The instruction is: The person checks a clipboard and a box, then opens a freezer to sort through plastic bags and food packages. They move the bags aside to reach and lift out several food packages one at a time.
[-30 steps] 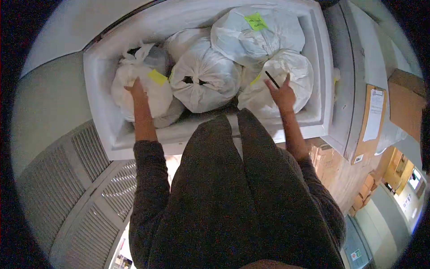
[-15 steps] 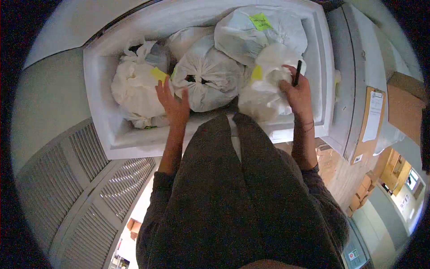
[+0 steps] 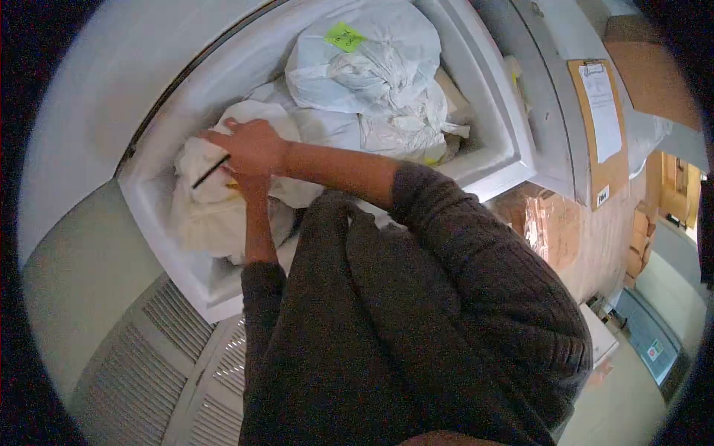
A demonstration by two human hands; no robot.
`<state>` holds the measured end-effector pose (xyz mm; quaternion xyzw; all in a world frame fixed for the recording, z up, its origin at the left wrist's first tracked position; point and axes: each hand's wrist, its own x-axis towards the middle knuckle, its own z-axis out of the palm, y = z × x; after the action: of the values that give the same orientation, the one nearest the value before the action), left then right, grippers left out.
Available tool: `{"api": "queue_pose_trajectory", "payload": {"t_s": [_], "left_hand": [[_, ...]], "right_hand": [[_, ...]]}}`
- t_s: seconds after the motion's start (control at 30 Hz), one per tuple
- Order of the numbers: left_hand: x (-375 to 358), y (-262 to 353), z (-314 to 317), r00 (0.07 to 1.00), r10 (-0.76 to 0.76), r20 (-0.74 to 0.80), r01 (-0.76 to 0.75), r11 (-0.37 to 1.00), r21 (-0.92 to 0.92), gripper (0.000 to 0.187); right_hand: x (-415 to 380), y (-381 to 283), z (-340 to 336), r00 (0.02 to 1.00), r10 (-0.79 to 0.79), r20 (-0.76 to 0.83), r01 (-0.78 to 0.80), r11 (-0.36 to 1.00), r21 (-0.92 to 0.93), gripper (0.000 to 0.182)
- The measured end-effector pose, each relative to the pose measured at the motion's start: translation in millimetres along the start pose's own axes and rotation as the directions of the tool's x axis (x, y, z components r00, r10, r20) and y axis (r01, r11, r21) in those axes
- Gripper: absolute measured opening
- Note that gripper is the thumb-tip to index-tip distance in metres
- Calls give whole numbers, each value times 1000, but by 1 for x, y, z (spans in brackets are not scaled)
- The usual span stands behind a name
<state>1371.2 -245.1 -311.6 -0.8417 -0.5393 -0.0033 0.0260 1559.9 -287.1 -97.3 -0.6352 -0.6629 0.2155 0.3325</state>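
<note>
In the white chest (image 3: 503,111), right hand (image 3: 256,147) crosses left hand (image 3: 253,184) above bag (image 3: 212,227)

The right hand (image 3: 256,147) hides most of the left hand (image 3: 253,181). Writing on the paper (image 3: 601,111) is too tiny to read.

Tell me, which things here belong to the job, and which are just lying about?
Belongs, judging by the hands:
white bags
pen, in the right hand
green label on a bag
chest holding the bags

Probably just about:
clipboard, untouched
cardboard box
slatted door
</note>
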Motion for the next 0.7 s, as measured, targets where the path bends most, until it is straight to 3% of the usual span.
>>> {"api": "queue_pose_trajectory", "payload": {"t_s": [0.07,0.1,0.13,0.17,0.2,0.23,0.3,0.33,0.37,0.4,0.43,0.47,0.5,0.53,0.57,0.63,0.7], "left_hand": [[25,-45,44,980,194,53,-201,956,213,63],[34,-32,17,985,138,106,-149,983,104,65],[42,-18,-12,984,81,159,-83,997,1,66],[49,-7,-33,957,-18,290,76,979,-189,70],[53,-15,-14,945,11,327,57,978,-199,72],[58,0,-22,947,18,320,48,979,-197,72],[50,58,-48,857,-399,326,374,917,141,72],[48,78,-39,880,-444,166,438,896,75,73],[48,103,-47,882,-444,157,438,896,76,73],[47,133,-65,979,-192,69,195,980,-46,74],[45,160,-85,997,63,-45,-69,988,-137,75],[45,183,-98,937,302,-176,-334,923,-192,76],[48,202,-104,904,381,-192,-415,891,-186,79],[56,218,-105,864,459,-207,-495,851,-177,81],[63,230,-104,865,455,-211,-491,854,-170,81],[79,248,-104,836,546,-61,-546,812,-208,83],[89,254,-100,831,555,-39,-552,815,-174,76]], "right_hand": [[-28,36,-2,998,52,25,-53,997,49,60],[-49,67,2,992,94,-88,-88,994,69,56],[-68,99,-5,930,365,-44,-361,930,74,51],[-94,135,-10,827,510,-235,-501,859,102,45],[-117,184,-13,764,528,-372,-567,824,6,45],[-137,217,-21,624,611,-487,-690,724,24,49],[-150,256,-45,567,591,-573,-761,643,-90,57],[-145,254,-52,562,592,-578,-761,644,-81,57],[-134,245,-68,618,539,-572,-717,684,-130,59],[-123,236,-81,675,482,-558,-666,724,-180,61],[-111,228,-88,682,478,-554,-658,732,-177,61],[-98,221,-94,788,498,-362,-603,742,-291,67],[-89,217,-95,848,508,-151,-523,757,-392,73],[-86,221,-91,861,506,-55,-471,750,-464,79],[-84,229,-81,866,497,-56,-464,756,-462,79],[-85,250,-52,869,471,-155,-466,668,-581,77],[-90,252,-41,892,442,-97,-419,726,-546,63]]}}
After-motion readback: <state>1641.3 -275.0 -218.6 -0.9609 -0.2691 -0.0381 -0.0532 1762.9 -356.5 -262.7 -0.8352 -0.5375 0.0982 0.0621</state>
